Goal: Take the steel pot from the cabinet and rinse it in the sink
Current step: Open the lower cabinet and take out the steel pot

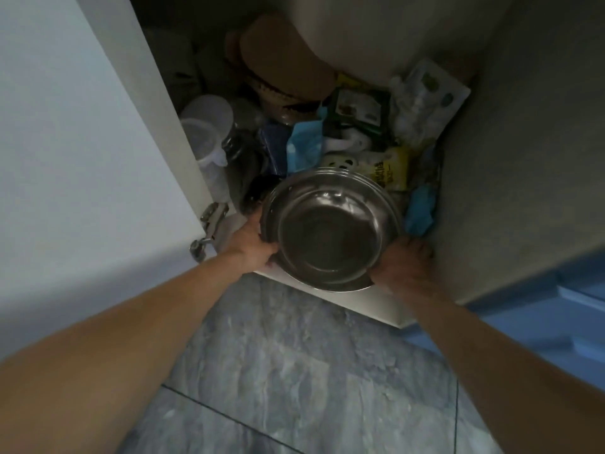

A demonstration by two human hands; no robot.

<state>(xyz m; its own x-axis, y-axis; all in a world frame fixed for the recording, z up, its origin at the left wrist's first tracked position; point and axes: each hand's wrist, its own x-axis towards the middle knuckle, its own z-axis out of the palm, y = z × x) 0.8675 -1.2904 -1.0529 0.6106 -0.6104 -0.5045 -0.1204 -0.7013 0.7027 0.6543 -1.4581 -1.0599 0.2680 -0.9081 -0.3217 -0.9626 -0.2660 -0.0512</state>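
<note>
The steel pot (330,232) is a round, shiny, shallow vessel, empty inside, held over the front edge of the open low cabinet (353,298). My left hand (252,245) grips its left rim, thumb over the edge. On the lower right rim sits my right hand (404,265), fingers curled under the pot. Both forearms reach in from the bottom corners. The sink is out of view.
The cabinet is crowded with plastic containers (204,132), food packets (358,111), a blue pouch (304,144) and brown paper boxes (284,63). The white cabinet door (82,158) stands open at left with its hinge (212,221). Grey marbled floor tiles (294,371) lie below.
</note>
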